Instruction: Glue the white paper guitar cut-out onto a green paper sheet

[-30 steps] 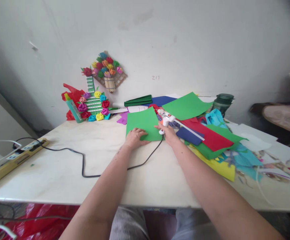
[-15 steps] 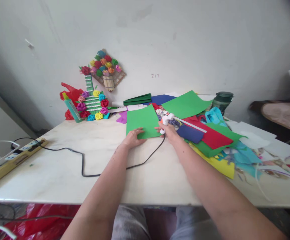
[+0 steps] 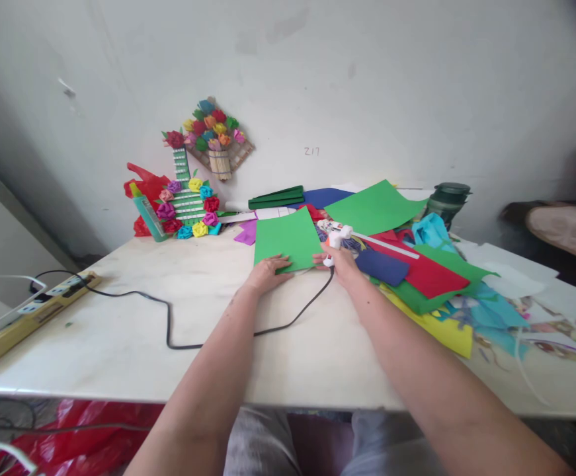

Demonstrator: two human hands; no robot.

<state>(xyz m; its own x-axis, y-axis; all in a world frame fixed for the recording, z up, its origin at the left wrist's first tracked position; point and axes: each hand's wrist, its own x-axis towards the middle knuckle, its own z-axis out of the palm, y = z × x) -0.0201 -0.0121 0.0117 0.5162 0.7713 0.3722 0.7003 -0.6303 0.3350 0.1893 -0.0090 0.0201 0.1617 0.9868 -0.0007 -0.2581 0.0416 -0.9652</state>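
Note:
A green sheet [image 3: 288, 237] lies on the table in front of me. My left hand [image 3: 269, 274] rests on its near left edge, fingers stretched over the paper and open. In my right hand [image 3: 343, 262] is a white hot glue gun [image 3: 336, 242], gripped by its handle, with a long white glue stick [image 3: 389, 246] sticking out of its back to the right. The gun's nozzle points left and away, just past the sheet's right edge. Some of my right fingertips come near the sheet's lower right corner; whether they touch it I cannot tell.
The gun's black cord [image 3: 168, 324] runs left across the table to a power strip [image 3: 44, 311]. A green glue bottle [image 3: 149, 217] leans by a flower-trimmed craft piece [image 3: 188, 205]. Coloured sheets and scraps [image 3: 431, 271] pile up at right, before a dark green jar [image 3: 447, 200].
The view has turned slightly left, so everything sits a little farther right. Both hands keep their places, the left on the green sheet, the right holding the glue gun.

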